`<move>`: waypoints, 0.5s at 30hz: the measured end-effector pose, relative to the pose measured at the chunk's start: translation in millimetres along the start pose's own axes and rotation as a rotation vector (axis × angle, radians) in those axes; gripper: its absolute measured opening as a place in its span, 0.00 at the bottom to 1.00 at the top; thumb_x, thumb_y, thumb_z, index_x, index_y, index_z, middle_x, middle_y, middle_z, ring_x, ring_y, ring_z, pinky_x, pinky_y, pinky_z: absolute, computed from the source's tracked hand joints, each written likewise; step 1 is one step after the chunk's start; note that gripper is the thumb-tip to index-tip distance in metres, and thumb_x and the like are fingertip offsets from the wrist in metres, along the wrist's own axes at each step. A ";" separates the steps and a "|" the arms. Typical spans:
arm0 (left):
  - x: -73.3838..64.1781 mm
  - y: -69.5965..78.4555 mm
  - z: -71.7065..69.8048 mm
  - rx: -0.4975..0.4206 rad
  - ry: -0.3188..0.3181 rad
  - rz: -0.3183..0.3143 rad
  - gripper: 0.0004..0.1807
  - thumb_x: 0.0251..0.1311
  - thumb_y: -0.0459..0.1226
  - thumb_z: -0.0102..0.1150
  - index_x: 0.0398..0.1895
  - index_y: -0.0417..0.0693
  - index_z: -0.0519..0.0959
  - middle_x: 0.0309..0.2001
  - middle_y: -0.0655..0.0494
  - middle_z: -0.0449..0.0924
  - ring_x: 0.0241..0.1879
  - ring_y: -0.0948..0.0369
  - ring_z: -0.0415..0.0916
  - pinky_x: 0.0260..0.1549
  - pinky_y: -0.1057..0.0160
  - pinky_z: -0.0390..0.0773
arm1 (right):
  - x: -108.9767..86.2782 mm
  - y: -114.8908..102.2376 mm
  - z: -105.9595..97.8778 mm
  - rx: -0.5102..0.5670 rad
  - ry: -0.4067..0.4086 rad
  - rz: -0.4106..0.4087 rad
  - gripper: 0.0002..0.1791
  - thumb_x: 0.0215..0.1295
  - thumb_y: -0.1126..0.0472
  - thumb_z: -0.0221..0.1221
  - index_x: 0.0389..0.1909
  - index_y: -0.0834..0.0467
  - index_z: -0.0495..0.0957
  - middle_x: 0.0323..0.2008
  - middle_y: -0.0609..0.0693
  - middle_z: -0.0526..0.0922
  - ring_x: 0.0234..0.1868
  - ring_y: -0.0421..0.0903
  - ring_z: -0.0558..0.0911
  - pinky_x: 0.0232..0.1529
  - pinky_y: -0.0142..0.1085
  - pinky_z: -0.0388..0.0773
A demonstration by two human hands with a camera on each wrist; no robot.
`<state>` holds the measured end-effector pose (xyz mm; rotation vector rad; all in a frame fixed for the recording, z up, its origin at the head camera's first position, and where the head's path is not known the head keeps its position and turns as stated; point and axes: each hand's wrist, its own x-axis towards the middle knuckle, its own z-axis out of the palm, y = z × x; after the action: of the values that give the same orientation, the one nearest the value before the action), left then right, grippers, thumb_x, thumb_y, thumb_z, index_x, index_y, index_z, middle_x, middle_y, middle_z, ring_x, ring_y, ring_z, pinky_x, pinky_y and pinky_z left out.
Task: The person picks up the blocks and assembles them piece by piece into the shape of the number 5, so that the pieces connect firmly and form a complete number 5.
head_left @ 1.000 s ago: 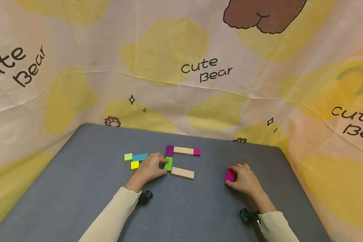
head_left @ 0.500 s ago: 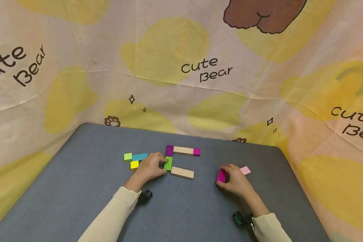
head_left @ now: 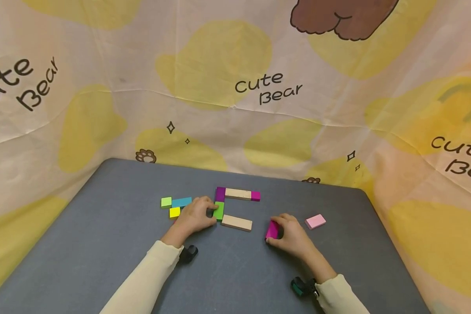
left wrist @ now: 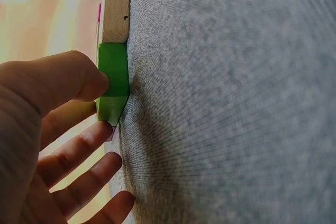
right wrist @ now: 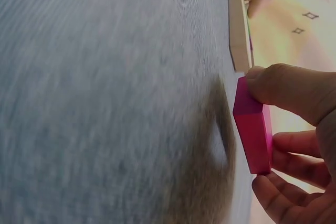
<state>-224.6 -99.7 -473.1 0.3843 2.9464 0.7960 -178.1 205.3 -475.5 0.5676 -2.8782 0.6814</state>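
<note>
My left hand [head_left: 196,216] pinches a green block [head_left: 219,211] on the table, its thumb at the near end and a finger at the far end. A purple block [head_left: 220,194] adjoins the green one at the back. From these, two plain wooden blocks, a far one [head_left: 238,194] and a near one [head_left: 237,223], extend rightward; a small magenta block [head_left: 255,196] ends the far row. To the right of the near wooden block, my right hand [head_left: 294,237] holds a magenta block [right wrist: 254,129] between thumb and fingers. A shadow lies beside it in the right wrist view.
A pink block [head_left: 315,221] lies right of my right hand. Left of my left hand are a lime block [head_left: 166,202], a blue block [head_left: 181,202] and a yellow block [head_left: 174,212], the hand partly covering this group. A printed cloth [head_left: 235,144] rises behind the grey table.
My right hand has moved left with the magenta block, toward the near wooden block. The pink block, hidden at first, has come into view behind it. My left hand stays on the green block.
</note>
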 end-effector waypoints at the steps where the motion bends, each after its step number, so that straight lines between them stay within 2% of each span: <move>1: 0.0 0.1 0.0 0.000 0.001 0.001 0.22 0.49 0.41 0.69 0.51 0.50 0.84 0.45 0.57 0.79 0.45 0.57 0.73 0.45 0.54 0.77 | 0.4 -1.8 0.1 0.003 -0.002 -0.002 0.32 0.41 0.54 0.75 0.50 0.64 0.80 0.43 0.53 0.81 0.44 0.48 0.77 0.44 0.42 0.78; 15: 1.1 -1.7 1.3 0.012 0.008 0.021 0.21 0.49 0.40 0.69 0.50 0.50 0.84 0.45 0.57 0.79 0.45 0.57 0.73 0.45 0.55 0.77 | 4.1 -20.9 9.1 0.035 -0.045 -0.045 0.32 0.41 0.52 0.75 0.49 0.62 0.81 0.43 0.52 0.83 0.44 0.47 0.78 0.44 0.41 0.79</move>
<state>-225.8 -100.2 -475.1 0.4144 2.9609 0.7849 -174.2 182.5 -474.2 0.6591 -2.8903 0.7223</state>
